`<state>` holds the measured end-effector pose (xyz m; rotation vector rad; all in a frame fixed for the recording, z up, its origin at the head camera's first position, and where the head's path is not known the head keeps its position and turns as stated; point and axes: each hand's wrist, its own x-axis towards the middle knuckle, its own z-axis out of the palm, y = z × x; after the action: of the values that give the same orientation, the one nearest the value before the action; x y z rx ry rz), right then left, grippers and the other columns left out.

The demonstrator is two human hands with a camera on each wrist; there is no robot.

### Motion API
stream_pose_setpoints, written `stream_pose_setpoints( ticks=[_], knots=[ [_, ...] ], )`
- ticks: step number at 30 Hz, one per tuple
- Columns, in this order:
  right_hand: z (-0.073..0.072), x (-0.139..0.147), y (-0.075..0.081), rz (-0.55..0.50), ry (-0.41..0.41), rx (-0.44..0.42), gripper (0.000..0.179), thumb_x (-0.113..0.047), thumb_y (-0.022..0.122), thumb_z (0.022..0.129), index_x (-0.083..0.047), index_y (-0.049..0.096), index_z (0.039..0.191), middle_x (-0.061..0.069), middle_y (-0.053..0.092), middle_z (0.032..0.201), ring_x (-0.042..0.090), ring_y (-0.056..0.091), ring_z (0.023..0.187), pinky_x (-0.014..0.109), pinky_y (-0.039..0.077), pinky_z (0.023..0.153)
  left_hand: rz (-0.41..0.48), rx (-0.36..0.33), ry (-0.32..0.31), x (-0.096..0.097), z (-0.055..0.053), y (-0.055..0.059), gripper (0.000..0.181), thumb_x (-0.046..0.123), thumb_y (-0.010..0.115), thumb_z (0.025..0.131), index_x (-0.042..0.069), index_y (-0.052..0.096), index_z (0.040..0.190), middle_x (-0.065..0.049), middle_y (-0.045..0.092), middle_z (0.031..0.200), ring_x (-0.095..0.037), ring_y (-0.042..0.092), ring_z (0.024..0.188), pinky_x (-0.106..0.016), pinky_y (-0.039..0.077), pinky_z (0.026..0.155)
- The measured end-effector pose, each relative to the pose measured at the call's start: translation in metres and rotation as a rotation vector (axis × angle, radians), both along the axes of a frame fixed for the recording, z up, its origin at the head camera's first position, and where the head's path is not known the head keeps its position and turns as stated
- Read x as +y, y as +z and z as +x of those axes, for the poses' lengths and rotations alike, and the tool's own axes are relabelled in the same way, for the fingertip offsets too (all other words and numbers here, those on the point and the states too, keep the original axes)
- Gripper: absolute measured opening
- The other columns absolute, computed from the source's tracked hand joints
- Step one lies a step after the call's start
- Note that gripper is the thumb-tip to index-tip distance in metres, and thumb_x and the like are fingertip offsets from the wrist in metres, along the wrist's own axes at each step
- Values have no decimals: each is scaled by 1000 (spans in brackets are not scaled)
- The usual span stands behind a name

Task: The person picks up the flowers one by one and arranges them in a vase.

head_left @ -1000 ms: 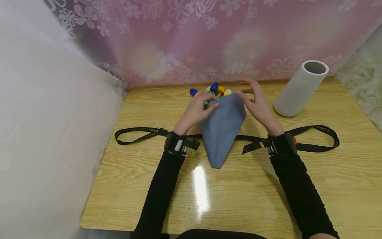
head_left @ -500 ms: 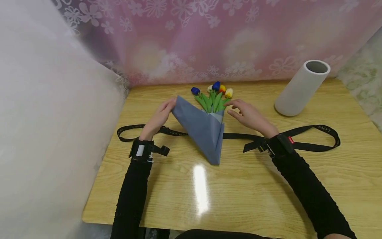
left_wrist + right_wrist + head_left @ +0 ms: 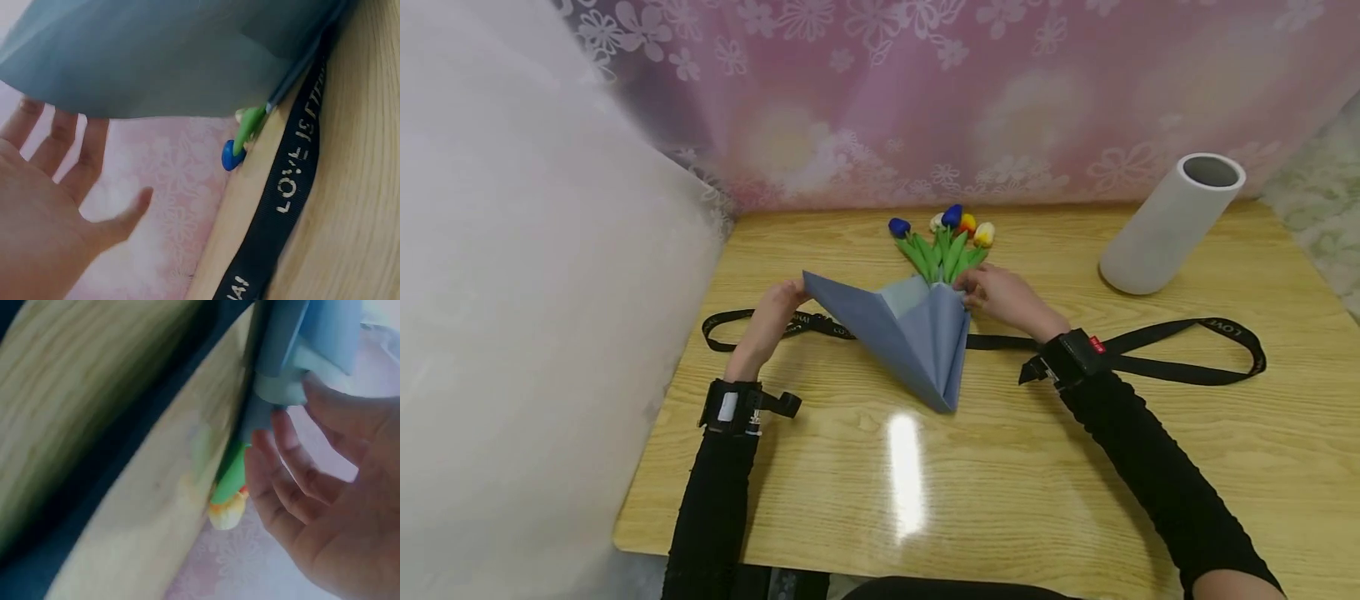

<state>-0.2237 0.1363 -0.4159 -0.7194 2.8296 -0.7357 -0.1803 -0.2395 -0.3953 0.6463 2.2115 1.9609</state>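
Note:
A bouquet of tulips (image 3: 951, 218) in blue, white and yellow-orange lies in the middle of the table, its green leaves (image 3: 942, 252) showing above blue-grey wrapping paper (image 3: 917, 333). The paper's left flap is spread out to the left. At that flap's outer corner is my left hand (image 3: 767, 325); the left wrist view shows its fingers (image 3: 94, 150) extended against the paper and the thumb apart from it. My right hand (image 3: 1003, 296) holds the right folded edge beside the leaves, thumb and fingers close together at the paper (image 3: 281, 344) in the right wrist view.
A black ribbon (image 3: 1217, 379) with lettering runs across the wooden table (image 3: 1037, 492) beneath the bouquet, looped at both ends. A white vase (image 3: 1165, 229) stands at the back right. Behind the table hangs a pink flowered curtain (image 3: 880, 100); a white wall (image 3: 535, 292) is at left.
My left hand has swung the paper flap from over the flowers out to the left and down, uncovering the leaves. My right hand has come down to the paper's right edge.

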Motion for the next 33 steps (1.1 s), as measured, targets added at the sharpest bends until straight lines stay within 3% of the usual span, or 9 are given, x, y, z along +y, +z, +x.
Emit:
stream_pose_setpoints(
  ticks=[3,5,8,12,17,22,24,29,33],
  knots=[
    [-3,1,-2,-45,-21,-5,16,-10,65,100,1,65,111,21,58,113,37,60,106,51,49,89,-16,30,-6,-5,4,1,31,55,65,95,25,73,95,-1,66,105,-31,60,113,-48,43,101],
    [-5,5,0,-109,-36,-28,13,-9,63,101,1,62,109,22,58,117,39,57,112,53,47,94,-25,40,-18,-5,4,1,16,33,67,100,20,68,91,-5,60,93,-23,56,90,-40,43,85],
    [-3,11,6,-183,-48,-72,10,-9,59,103,0,58,109,22,59,128,41,54,123,56,44,97,-50,38,-18,-9,3,-1,19,16,62,102,14,56,85,-16,47,85,-19,45,77,-38,36,75],
    [2,19,15,-215,-64,-98,13,-13,55,106,-2,55,113,23,60,132,43,52,129,59,43,102,-64,16,-17,-20,2,-9,25,16,60,104,10,48,82,-15,41,83,-22,39,76,-45,29,76],
    [6,30,17,-233,-76,-49,15,-17,60,104,-4,58,112,19,66,111,37,61,110,56,45,99,-164,-52,-10,-31,3,-19,21,19,61,104,6,52,89,-7,46,85,-32,44,81,-45,34,76],
    [15,45,18,-273,-77,28,16,-20,63,103,-6,63,111,13,67,100,32,62,99,51,44,86,-325,-89,-19,-42,5,-27,20,21,64,102,5,62,113,-9,60,115,-35,57,114,-50,44,99],
    [18,51,19,-290,-76,53,17,-20,63,103,-6,64,112,13,67,99,32,63,100,47,45,84,-389,-85,-28,-47,6,-29,20,20,67,100,5,64,113,-11,61,122,-35,57,123,-53,43,105],
    [26,67,20,-229,-83,89,25,-19,65,102,-5,62,122,15,68,99,30,66,85,41,50,75,-513,-78,-110,-51,9,-30,17,14,74,94,7,67,108,-10,68,114,-30,65,113,-48,52,95],
    [43,83,22,-95,-118,96,42,-23,66,101,-5,55,137,22,60,120,38,62,99,51,49,83,-613,-107,-216,-48,15,-25,25,22,77,93,10,69,114,-6,72,109,-23,68,105,-42,55,92]
  ],
)
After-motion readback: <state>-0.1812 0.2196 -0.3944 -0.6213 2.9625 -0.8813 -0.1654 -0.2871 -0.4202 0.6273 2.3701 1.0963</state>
